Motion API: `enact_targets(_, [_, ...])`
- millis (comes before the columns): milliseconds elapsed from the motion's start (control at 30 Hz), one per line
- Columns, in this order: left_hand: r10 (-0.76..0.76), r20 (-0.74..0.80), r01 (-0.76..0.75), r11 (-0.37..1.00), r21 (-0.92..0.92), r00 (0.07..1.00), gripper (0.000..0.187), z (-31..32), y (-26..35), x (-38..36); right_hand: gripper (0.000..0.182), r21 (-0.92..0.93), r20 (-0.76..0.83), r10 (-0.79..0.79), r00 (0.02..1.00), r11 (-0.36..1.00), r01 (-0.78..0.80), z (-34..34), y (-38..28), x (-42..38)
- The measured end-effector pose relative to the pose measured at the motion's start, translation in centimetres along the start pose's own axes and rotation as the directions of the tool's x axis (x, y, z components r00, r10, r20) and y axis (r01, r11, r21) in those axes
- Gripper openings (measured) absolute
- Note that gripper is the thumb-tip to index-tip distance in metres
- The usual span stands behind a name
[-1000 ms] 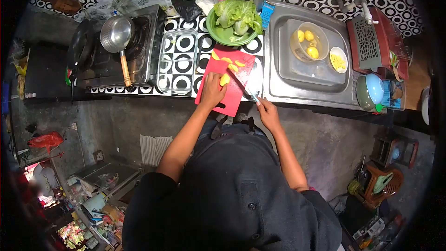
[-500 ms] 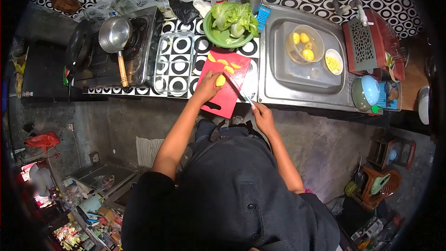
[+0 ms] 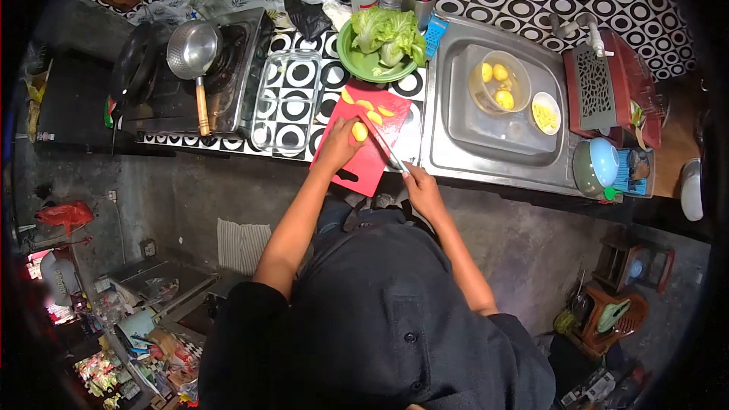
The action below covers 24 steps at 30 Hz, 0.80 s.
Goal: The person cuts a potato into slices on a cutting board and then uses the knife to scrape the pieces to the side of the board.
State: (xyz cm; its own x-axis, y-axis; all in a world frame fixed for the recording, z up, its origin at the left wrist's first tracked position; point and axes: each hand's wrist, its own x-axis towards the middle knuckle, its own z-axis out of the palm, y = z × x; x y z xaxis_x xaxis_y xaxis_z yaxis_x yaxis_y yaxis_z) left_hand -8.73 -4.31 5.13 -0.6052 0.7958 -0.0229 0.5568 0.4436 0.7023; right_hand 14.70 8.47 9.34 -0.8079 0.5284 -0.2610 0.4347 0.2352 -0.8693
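Observation:
My left hand (image 3: 339, 146) grips a yellow potato piece (image 3: 359, 131) against the red cutting board (image 3: 367, 170). My right hand (image 3: 421, 188) is closed round the handle of a knife (image 3: 392, 153), whose blade slants up and left to the potato piece. Several cut yellow slices (image 3: 374, 118) lie on the upper part of the board. Just behind the board is a green bowl (image 3: 372, 74) with leafy greens (image 3: 390, 33).
To the right, the sink (image 3: 437, 137) holds a tub of yellow potatoes (image 3: 503, 99) and a small bowl of yellow pieces (image 3: 544, 114). A glass dish (image 3: 257, 115), a stove (image 3: 243, 88) and a saucepan (image 3: 191, 50) are left. A dish rack (image 3: 592, 87) stands far right.
The view has shifted slightly. My right hand and the knife have moved a little left and nearer the potato piece, which my left hand still holds.

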Motion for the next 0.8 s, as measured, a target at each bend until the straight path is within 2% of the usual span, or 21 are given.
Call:
enact_targets(100, [0.001, -0.097, 0.004, 0.998, 0.058, 0.995, 0.06, 0.6, -0.2, 0.3, 0.036, 0.02, -0.005, -0.008, 1.0, 1.0, 0.008, 0.2, -0.6, -0.1])
enact_targets(300, [0.067, -0.103, -0.061, 0.996, 0.065, 0.992, 0.057, 0.4, -0.3, 0.2, 0.037, 0.027, 0.004, 0.051, 0.999, 0.998, -0.051, 0.4, -1.8, -0.3])
enact_targets(433, [0.085, -0.172, -0.08, 0.996, 0.032, 0.982, 0.06, 0.8, -0.8, 0.0, 0.039, 0.034, 0.044, 0.059, 0.997, 0.998, -0.061, 1.0, -3.1, -0.5])
enact_targets(533, [0.09, -0.152, -0.091, 0.996, -0.001, 0.984, 0.06, 0.9, -1.6, -0.3, 0.04, -0.036, -0.018, -0.058, 0.998, 0.998, 0.057, 2.4, -2.6, -0.4])
enact_targets(633, [0.065, -0.17, -0.072, 0.997, -0.036, 0.983, 0.059, 1.3, -2.1, -0.4, 0.042, -0.031, -0.037, -0.154, 0.987, 0.988, 0.153, 3.0, -3.1, -0.4])
enact_targets(800, [0.047, -0.232, -0.049, 0.999, -0.002, 0.972, 0.056, 1.6, -1.6, -0.9, 0.043, -0.02, 0.02, -0.097, 0.995, 0.995, 0.097, 3.5, -3.6, -0.6])
